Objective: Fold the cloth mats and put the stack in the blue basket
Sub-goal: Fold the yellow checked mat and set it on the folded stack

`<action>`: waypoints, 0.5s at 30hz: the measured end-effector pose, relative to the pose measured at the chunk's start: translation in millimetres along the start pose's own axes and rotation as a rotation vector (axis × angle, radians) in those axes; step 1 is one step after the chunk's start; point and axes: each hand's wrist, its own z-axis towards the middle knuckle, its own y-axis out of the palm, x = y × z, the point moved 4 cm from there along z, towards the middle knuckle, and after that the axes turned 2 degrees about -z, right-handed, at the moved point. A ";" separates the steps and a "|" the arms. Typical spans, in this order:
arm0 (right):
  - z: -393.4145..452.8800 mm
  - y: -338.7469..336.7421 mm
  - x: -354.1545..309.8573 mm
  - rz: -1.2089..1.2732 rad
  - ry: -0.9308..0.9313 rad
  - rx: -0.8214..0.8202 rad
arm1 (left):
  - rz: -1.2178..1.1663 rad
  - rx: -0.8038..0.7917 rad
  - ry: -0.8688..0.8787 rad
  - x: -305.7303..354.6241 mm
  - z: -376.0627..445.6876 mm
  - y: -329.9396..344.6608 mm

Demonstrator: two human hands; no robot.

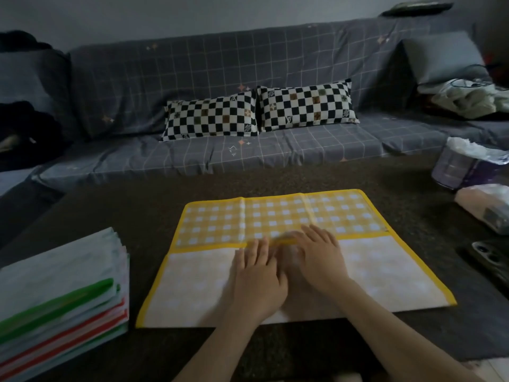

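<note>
The yellow checked cloth mat point(275, 244) lies on the dark table point(137, 205), and everything else is placed from it. Its near half is turned up over itself, showing the pale underside, and the folded-over edge runs across the mat's middle. Both hands lie flat on that pale flap at the centre: the left hand point(257, 274) and the right hand point(321, 257) side by side, fingers straight and close together, fingertips reaching the yellow hem. Neither hand grips anything; they press down.

To the left of the mat, near but not touching, sits a stack of cloth mats point(60, 293) with green and red borders. Beyond the mat stands the grey grid-patterned sofa point(192, 78) with two checkered pillows point(256, 111). To the mat's right lie a clear container lined with plastic point(465, 166), a pack of tissues point(484, 199) and a phone point(487, 257). No blue basket is in view.

The main risk, as I judge it, is a crooked fold. The flap's hem already runs slightly aslant to the checks, and the right near corner sticks out past the left. If the hands smooth outward from the centre only, the loose outer corners may drift, leaving this mat mismatched with the stack. The stiff-looking fabric may also spring open once pressure lifts. Sliding it sideways later could nudge the phone near the table's right side.
</note>
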 end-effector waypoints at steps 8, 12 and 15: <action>-31.1 -2.4 60.2 -0.108 0.121 -0.254 | 0.004 -0.021 -0.023 0.4 0.0 0.0; -44.5 -17.3 110.9 -0.150 0.255 -0.262 | 0.021 -0.037 -0.022 1.8 -1.6 -1.7; -47.2 -23.0 127.0 -0.156 0.287 -0.220 | 0.039 -0.027 -0.027 1.8 -1.2 -1.2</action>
